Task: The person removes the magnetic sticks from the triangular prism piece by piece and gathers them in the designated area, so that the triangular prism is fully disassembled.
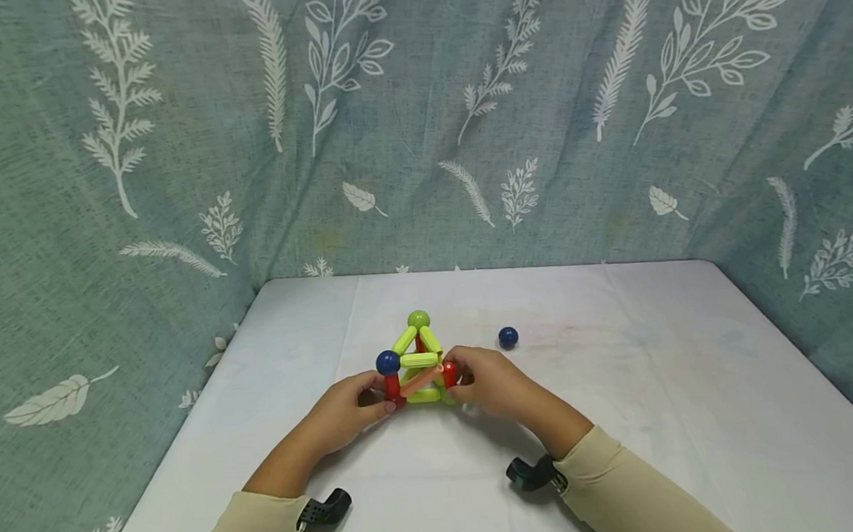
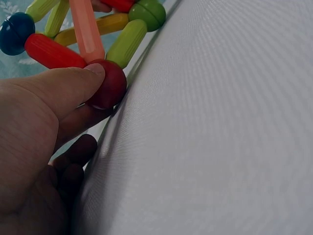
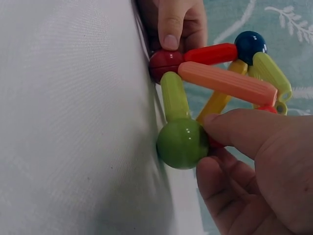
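Observation:
A framework of coloured rods and balls, like magnetic building pieces, stands on the table between both hands. My left hand [image 1: 341,416] pinches its dark red ball [image 2: 111,84] at the lower left corner, thumb on top. From that ball a red rod [image 2: 54,51] rises to a blue ball [image 1: 387,362]. My right hand [image 1: 494,382] grips an upright red rod [image 1: 450,373] just above a green ball [image 3: 182,143]. An orange rod [image 3: 227,83] slants from the dark red ball toward the top of that upright. Another green ball [image 1: 419,320] tops the back of the frame.
A loose blue ball [image 1: 508,337] lies on the white-covered table [image 1: 671,414], behind and right of the framework. A leaf-patterned curtain [image 1: 415,116] hangs along the table's back and sides. Black wrist cameras [image 1: 327,508] sit at both cuffs.

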The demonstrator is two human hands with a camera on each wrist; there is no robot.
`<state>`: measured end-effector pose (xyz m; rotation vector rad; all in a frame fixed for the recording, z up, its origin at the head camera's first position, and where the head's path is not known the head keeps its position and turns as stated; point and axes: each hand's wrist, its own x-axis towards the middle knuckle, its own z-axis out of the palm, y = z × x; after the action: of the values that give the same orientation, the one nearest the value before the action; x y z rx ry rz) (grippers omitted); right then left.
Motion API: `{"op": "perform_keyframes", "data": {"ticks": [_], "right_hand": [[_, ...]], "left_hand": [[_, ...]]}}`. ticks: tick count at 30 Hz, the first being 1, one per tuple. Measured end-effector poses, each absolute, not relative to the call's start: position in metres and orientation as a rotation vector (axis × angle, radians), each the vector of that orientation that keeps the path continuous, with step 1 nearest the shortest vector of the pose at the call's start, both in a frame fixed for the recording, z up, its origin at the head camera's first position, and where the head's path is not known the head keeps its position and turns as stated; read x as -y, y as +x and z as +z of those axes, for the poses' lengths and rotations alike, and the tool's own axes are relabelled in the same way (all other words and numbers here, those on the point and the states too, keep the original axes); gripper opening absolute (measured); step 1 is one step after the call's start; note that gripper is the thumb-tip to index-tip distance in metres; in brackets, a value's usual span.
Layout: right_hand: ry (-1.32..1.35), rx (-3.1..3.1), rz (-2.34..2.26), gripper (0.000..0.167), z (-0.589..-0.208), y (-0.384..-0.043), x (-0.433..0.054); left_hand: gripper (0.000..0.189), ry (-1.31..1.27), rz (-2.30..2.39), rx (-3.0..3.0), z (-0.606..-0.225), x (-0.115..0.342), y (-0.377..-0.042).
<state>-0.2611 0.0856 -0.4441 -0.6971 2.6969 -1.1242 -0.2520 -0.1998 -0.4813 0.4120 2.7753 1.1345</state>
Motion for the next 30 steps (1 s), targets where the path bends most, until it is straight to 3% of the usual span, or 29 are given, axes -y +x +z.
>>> {"op": "perform_keyframes", "data": {"ticks": [22,30], "right_hand": [[-0.790,-2.776,-1.103,0.021,-0.4466,-0.2601,-0.0861],[-0.742,-2.813,-1.084,0.031,-0.4447,-0.2594,-0.0840]], "left_hand": [[0.031,0.389,1.143,-2.771,-0.4786,0.2002,-0.2478],[0.029,0.382,1.158,-2.760,-0.4792,0.2006,-0.2485]]}}
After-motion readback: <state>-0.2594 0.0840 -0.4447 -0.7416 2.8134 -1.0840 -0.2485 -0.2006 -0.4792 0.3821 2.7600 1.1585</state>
